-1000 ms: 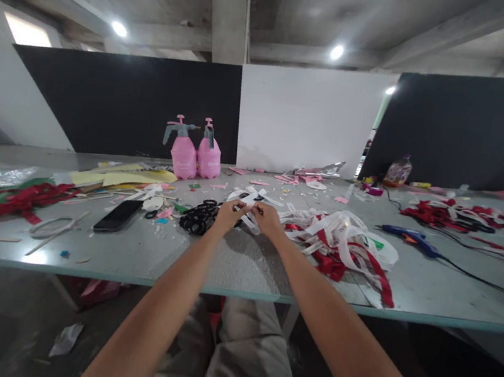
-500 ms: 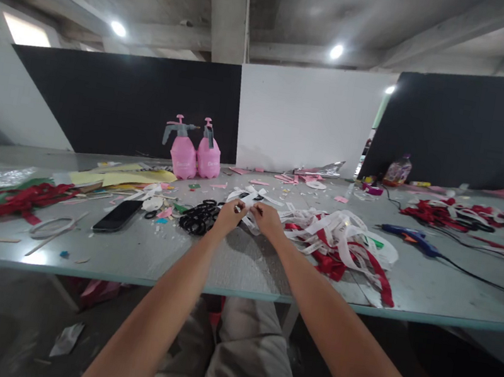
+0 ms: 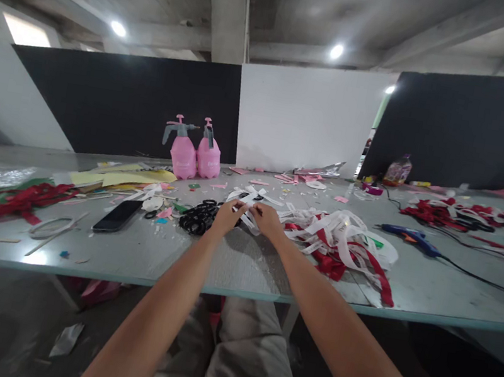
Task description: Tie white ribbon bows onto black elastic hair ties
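Note:
Both hands meet over the table's middle, fingertips pinched close together. My left hand [image 3: 228,215] is closed on something small that I cannot make out, beside a heap of black bands [image 3: 198,217]. My right hand [image 3: 267,219] is closed too, and what lies between its fingers is hidden. White ribbon pieces [image 3: 251,193] lie just behind and under the fingers. To the right of my right hand is a tangled pile of white ribbon [image 3: 345,232] with red ribbon [image 3: 330,266] in it.
Left: a phone [image 3: 118,216], red ribbon [image 3: 20,203], yellow sheets [image 3: 133,178] and two pink spray bottles [image 3: 183,157]. Right: a blue glue gun [image 3: 409,237] with a black cable, and more ribbons. Scraps line the back; the table's front edge [image 3: 235,292] is near my lap.
My hands have barely moved; the fingers of my left hand have shifted slightly at the pinch. Everything else stays put.

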A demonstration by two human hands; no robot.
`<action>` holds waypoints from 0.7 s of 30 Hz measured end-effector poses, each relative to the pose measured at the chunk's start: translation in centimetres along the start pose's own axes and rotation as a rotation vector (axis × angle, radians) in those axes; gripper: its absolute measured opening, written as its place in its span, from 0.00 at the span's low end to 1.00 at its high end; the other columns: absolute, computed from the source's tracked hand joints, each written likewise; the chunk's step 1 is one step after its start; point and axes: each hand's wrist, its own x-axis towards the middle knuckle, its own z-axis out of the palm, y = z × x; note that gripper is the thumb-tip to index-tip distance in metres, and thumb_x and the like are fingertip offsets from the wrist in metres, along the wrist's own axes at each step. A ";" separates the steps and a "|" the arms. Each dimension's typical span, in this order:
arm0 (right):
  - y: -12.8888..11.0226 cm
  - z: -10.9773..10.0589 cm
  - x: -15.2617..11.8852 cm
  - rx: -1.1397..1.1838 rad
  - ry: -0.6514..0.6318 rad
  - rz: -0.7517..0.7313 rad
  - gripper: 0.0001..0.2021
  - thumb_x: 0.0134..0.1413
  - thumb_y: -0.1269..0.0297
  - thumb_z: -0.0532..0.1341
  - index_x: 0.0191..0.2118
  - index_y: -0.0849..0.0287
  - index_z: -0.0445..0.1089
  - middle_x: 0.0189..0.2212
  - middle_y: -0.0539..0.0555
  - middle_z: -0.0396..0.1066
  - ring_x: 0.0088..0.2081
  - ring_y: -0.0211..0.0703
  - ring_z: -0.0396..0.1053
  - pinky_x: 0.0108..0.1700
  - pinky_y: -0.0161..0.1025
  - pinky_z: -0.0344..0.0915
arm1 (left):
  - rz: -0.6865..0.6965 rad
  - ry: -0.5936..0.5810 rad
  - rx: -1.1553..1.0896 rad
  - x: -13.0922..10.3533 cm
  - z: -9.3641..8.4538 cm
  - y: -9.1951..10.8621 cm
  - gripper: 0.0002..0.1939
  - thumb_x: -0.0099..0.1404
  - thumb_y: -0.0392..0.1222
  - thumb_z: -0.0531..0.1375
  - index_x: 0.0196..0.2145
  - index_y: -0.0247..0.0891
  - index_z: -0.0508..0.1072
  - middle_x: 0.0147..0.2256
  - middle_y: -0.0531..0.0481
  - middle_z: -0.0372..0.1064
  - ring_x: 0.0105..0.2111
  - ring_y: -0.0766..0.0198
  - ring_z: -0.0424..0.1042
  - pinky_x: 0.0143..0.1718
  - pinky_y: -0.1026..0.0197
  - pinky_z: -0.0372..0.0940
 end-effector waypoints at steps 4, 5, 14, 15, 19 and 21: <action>0.1 0.1 0.1 -0.002 -0.002 -0.011 0.13 0.56 0.61 0.53 0.24 0.62 0.65 0.20 0.49 0.61 0.23 0.34 0.53 0.28 0.33 0.46 | 0.035 0.021 0.047 0.0 0.0 0.0 0.17 0.59 0.51 0.56 0.35 0.34 0.75 0.28 0.50 0.71 0.23 0.69 0.63 0.29 0.66 0.58; 0.1 0.1 0.1 -0.003 0.001 -0.013 0.13 0.56 0.62 0.54 0.24 0.62 0.65 0.20 0.49 0.61 0.23 0.34 0.54 0.28 0.33 0.46 | 0.046 0.036 0.058 0.1 0.0 0.0 0.16 0.59 0.50 0.57 0.34 0.34 0.75 0.28 0.50 0.71 0.23 0.69 0.63 0.29 0.66 0.58; 0.0 0.2 -0.1 -0.042 -0.039 -0.022 0.12 0.57 0.63 0.54 0.26 0.62 0.67 0.22 0.50 0.65 0.25 0.35 0.56 0.29 0.32 0.48 | 0.016 0.077 0.185 -0.3 -0.2 0.5 0.12 0.55 0.45 0.58 0.32 0.35 0.77 0.26 0.50 0.72 0.24 0.67 0.64 0.29 0.64 0.56; 0.0 0.2 -0.1 -0.051 -0.052 -0.022 0.12 0.57 0.63 0.54 0.26 0.62 0.68 0.22 0.51 0.66 0.25 0.35 0.57 0.29 0.32 0.48 | 0.011 0.081 0.212 -0.4 -0.2 0.6 0.12 0.55 0.46 0.58 0.31 0.36 0.77 0.26 0.50 0.71 0.24 0.66 0.65 0.28 0.64 0.55; 0.2 0.6 -0.2 -0.080 -0.093 -0.019 0.11 0.57 0.65 0.53 0.28 0.62 0.69 0.24 0.52 0.69 0.26 0.37 0.59 0.30 0.32 0.49 | 0.001 0.100 0.293 -0.6 0.0 0.9 0.11 0.54 0.47 0.59 0.27 0.36 0.76 0.24 0.49 0.71 0.25 0.64 0.66 0.28 0.64 0.54; 0.3 0.8 -0.2 -0.083 -0.111 -0.020 0.11 0.56 0.66 0.53 0.29 0.62 0.70 0.26 0.53 0.71 0.28 0.38 0.62 0.31 0.32 0.50 | 0.003 0.100 0.307 -0.6 0.1 1.0 0.11 0.54 0.46 0.59 0.27 0.36 0.75 0.25 0.48 0.71 0.26 0.64 0.67 0.29 0.64 0.54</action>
